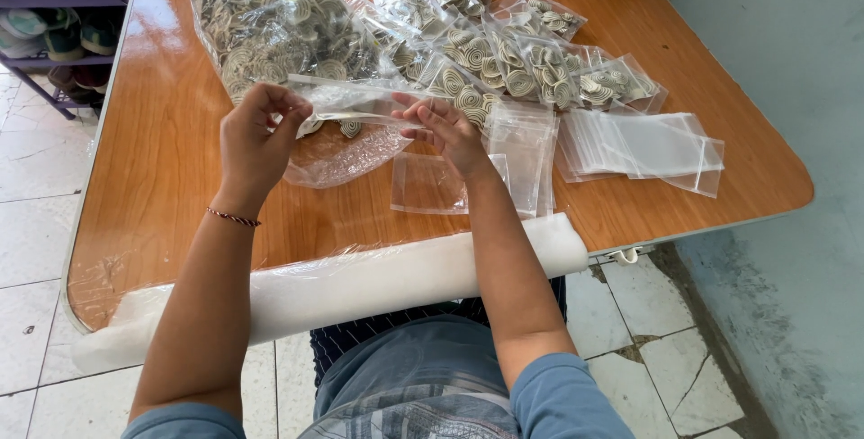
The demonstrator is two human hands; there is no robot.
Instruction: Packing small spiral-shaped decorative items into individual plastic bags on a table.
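My left hand (256,137) and my right hand (445,128) hold a small clear zip bag (355,101) between them above the wooden table (171,178), each pinching one end of its top edge. The bag contains a few beige spiral coils. Just beyond my hands lies a large clear bag (279,20) full of the same coils. Several small filled bags (513,61) are spread to the right of it. An empty small bag (427,182) lies flat below my right hand.
A stack of empty clear zip bags (643,146) rests at the table's right side. A white plastic-wrapped roll (360,281) lies along the near edge. Shelves with shoes (54,34) stand at left; a pale wall (792,133) runs close on the right.
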